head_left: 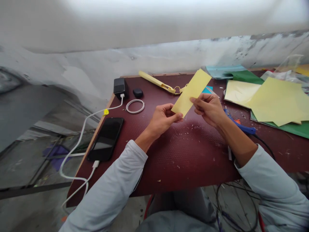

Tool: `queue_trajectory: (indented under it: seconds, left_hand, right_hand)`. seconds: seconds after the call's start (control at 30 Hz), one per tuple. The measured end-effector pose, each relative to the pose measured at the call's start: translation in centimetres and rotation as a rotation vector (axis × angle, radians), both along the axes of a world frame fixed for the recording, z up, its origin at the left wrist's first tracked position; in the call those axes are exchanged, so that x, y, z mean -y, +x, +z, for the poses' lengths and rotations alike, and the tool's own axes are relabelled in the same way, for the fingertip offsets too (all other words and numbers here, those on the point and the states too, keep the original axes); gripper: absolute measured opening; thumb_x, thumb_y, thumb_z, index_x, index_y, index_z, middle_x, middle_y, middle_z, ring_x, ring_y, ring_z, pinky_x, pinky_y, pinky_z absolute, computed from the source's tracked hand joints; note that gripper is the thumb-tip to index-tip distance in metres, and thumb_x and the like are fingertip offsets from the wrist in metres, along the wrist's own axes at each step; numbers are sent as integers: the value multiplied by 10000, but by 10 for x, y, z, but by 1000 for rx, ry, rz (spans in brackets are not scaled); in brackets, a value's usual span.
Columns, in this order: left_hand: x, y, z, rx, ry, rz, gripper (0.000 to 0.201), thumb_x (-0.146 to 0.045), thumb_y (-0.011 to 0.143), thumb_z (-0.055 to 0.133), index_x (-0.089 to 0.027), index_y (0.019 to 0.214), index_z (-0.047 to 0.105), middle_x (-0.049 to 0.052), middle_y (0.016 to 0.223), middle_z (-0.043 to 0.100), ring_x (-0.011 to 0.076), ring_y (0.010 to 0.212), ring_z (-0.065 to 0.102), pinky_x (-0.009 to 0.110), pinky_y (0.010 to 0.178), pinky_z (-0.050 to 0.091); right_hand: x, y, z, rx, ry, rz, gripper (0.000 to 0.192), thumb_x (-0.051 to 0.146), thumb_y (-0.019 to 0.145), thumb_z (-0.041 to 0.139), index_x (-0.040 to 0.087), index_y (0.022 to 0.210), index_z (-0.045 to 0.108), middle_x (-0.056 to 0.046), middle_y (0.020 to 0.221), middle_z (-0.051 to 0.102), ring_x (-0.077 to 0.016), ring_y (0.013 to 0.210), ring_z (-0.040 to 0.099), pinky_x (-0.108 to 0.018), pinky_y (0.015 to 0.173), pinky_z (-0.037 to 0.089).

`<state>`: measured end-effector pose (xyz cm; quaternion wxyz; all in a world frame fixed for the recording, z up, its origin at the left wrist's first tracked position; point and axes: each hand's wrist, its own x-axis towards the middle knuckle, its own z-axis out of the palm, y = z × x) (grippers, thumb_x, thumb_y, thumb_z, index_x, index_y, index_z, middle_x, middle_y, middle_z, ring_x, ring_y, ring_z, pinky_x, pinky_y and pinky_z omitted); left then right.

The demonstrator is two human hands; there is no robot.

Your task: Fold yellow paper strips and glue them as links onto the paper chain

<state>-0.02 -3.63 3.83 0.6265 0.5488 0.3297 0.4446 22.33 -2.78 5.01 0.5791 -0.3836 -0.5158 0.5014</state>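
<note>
Left hand (162, 118) pinching near corner of yellow paper strip (191, 92); right hand (209, 108) gripping its right edge, strip tilted above maroon table (188, 154). Likely folding step; next calls for aligned edges. Phone (106, 138) left, paper sheets (270, 100) right.

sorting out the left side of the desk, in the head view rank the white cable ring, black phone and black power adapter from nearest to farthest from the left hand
From the left hand:
1. White cable ring, just to its left.
2. Black phone, farther left near the desk edge.
3. Black power adapter, back left corner.
The phone and adapter are close to call.
</note>
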Motion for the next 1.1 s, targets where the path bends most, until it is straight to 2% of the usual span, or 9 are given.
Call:
queue_trajectory:
  seconds: [0.1, 0.2, 0.33, 0.5, 0.67, 0.77, 0.93, 1.0, 1.1]
  left_hand:
    - [-1, -3, -1, -42, -34, -46, 397, -335, 716, 1020, -126, 942, 770, 69, 874, 813, 139, 734, 760, 256, 713, 639]
    - [-2, -6, -2, -65, -45, -114, 352, -296, 747, 993, -119, 969, 784, 70, 876, 806, 127, 733, 754, 225, 689, 618]
    - [-3, -9, -4, -107, -79, -184, 359, -265, 759, 973, -119, 1024, 779, 62, 875, 792, 131, 728, 756, 218, 664, 611]
    - [-2, -4, -5, -123, -94, -169, 456, -434, 801, 974, -130, 1073, 770, 109, 1037, 821, 153, 800, 762, 245, 684, 621]
    - [0, 2, -6, -30, -42, -148, 563, -542, 806, 968, -152, 1155, 760, 72, 940, 808, 153, 731, 727, 257, 665, 599]
    - [1, 1, -7, -37, -26, -156, 556, -525, 817, 961, -132, 1160, 767, 71, 924, 801, 155, 724, 721, 264, 666, 601]
    - [1, 0, -9, -72, -44, -140, 527, -496, 868, 916, -107, 1188, 764, 101, 988, 813, 171, 764, 742, 280, 689, 617]
    - [1, 0, -10, -69, -38, -122, 529, -501, 869, 914, -111, 1193, 763, 102, 988, 813, 173, 769, 738, 281, 695, 614]
    - [0, 1, -10, -72, -6, -108, 512, -518, 877, 907, -123, 1172, 766, 94, 970, 804, 167, 770, 722, 266, 688, 588]
  right_hand:
    - [-5, 13, 7, 0, 46, -99, 522, 443, 773, 1019, 234, 659, 554, 85, 582, 329, -72, 521, 221, -265, 428, 172]
    - [-9, 22, 11, 0, 64, -163, 501, 410, 789, 999, 242, 664, 544, 80, 576, 319, -77, 520, 224, -269, 428, 167]
    - [-8, 21, 10, -34, 41, -182, 436, 350, 786, 995, 235, 673, 589, 78, 565, 346, -75, 519, 230, -269, 442, 157]
    - [-3, 13, 4, -21, 45, -31, 396, 347, 825, 987, 207, 675, 649, 79, 575, 378, -58, 509, 238, -268, 467, 159]
    - [-1, 7, -8, 78, -5, 140, 370, 410, 805, 1003, 189, 720, 718, 59, 614, 469, -56, 510, 326, -258, 467, 216]
    - [-3, 7, -11, 97, 16, 103, 310, 408, 837, 977, 186, 759, 775, 55, 612, 479, -58, 506, 340, -252, 466, 222]
    - [-6, 11, -6, 67, 68, -22, 222, 368, 878, 939, 176, 839, 835, 59, 579, 459, -59, 495, 304, -248, 450, 216]
    - [-5, 12, -5, 117, 39, 11, 260, 418, 896, 926, 179, 872, 825, 56, 599, 470, -60, 491, 322, -248, 446, 231]
    - [-2, 12, -5, 256, 34, 104, 358, 498, 907, 914, 190, 818, 753, 44, 611, 505, -71, 495, 381, -255, 458, 263]
